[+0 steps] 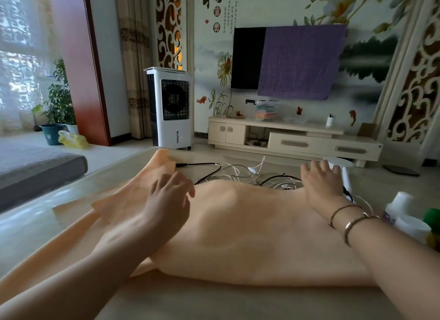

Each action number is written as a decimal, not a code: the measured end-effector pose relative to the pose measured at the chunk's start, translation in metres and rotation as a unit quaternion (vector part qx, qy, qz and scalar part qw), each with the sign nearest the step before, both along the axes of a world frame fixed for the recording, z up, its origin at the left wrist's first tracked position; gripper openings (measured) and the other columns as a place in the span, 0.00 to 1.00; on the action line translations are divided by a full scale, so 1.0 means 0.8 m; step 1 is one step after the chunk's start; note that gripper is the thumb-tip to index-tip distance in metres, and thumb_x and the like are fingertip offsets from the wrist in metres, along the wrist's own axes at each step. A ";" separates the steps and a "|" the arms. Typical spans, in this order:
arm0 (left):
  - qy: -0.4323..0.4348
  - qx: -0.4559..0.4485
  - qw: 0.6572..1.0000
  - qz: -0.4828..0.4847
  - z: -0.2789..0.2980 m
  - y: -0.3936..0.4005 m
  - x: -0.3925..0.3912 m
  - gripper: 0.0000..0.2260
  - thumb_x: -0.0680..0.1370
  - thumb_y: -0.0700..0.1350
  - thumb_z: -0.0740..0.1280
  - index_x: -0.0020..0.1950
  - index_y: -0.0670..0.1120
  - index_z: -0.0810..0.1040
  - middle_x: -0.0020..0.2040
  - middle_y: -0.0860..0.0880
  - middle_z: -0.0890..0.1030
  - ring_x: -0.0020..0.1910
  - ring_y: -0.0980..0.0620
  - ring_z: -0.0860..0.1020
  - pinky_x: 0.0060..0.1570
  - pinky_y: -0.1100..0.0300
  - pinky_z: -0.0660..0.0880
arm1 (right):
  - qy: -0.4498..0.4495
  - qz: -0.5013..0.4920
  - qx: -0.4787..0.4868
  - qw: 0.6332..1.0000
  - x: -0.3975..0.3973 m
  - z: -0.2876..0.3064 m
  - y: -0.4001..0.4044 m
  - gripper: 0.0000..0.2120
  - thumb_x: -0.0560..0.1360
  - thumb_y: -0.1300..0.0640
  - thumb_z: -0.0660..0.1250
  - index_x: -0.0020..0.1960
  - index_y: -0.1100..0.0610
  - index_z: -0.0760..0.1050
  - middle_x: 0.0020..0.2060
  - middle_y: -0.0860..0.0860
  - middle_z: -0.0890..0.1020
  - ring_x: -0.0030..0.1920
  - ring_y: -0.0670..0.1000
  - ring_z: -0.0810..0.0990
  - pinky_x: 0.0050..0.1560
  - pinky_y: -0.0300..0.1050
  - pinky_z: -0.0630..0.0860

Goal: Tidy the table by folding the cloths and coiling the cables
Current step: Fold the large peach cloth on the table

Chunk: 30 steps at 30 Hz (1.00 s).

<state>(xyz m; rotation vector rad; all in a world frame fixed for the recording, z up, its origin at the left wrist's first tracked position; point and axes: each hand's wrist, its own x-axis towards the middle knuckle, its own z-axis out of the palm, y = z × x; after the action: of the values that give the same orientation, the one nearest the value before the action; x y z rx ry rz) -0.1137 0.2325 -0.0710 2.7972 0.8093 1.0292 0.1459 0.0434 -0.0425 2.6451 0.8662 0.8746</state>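
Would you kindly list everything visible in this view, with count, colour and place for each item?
cloth: one, peach, spread over the table in front of the person
cables: a tangle, black and white, number unclear, on the table beyond the cloth
table: one, pale and glossy, foreground
white bottle: one, table's right edge
green object: one, beside the bottle, partly cut off
air cooler: one, white, on the floor
television: one, black, wall-mounted, partly covered by a purple cloth
TV cabinet: one, cream, below the television
potted plants: green, by the window
left hand: flat on the cloth, fingers relaxed
right hand: flat at the cloth's far edge, bracelets at the wrist
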 end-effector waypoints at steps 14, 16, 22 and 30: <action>0.058 -0.190 0.953 0.227 -0.026 0.062 -0.143 0.18 0.76 0.60 0.62 0.53 0.46 0.73 0.52 0.44 0.77 0.47 0.45 0.75 0.49 0.50 0.76 | 0.289 0.366 0.165 0.869 -0.213 -0.053 -0.020 0.12 0.79 0.48 0.60 0.59 0.53 0.72 0.56 0.48 0.76 0.60 0.49 0.71 0.62 0.42 0.67; 0.078 -0.245 0.943 0.213 -0.034 0.059 -0.160 0.22 0.77 0.60 0.63 0.60 0.43 0.75 0.55 0.41 0.79 0.51 0.42 0.77 0.54 0.50 0.75 | 0.306 0.354 0.161 0.869 -0.224 -0.056 -0.027 0.15 0.80 0.46 0.58 0.62 0.53 0.70 0.59 0.48 0.76 0.61 0.49 0.72 0.63 0.42 0.66; 0.139 -0.279 0.923 0.225 -0.030 0.015 -0.179 0.12 0.77 0.54 0.62 0.45 0.46 0.77 0.53 0.44 0.80 0.57 0.43 0.76 0.57 0.53 0.70 | 0.315 0.286 0.098 0.900 -0.228 -0.073 -0.033 0.27 0.80 0.39 0.51 0.73 0.53 0.61 0.71 0.50 0.69 0.72 0.50 0.64 0.71 0.42 0.59; -0.028 -0.394 0.893 0.215 -0.022 0.012 -0.190 0.06 0.74 0.44 0.67 0.50 0.45 0.75 0.49 0.46 0.77 0.46 0.48 0.76 0.49 0.57 0.73 | 0.338 0.238 0.044 0.910 -0.226 -0.087 -0.033 0.35 0.77 0.32 0.44 0.78 0.49 0.52 0.78 0.49 0.54 0.77 0.47 0.49 0.75 0.44 0.48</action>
<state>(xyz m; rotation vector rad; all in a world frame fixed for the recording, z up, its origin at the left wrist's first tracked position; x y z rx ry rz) -0.2657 0.2419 -0.0890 1.9290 1.4718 0.5945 -0.0350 0.0173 -0.1121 2.8885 1.7131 0.0208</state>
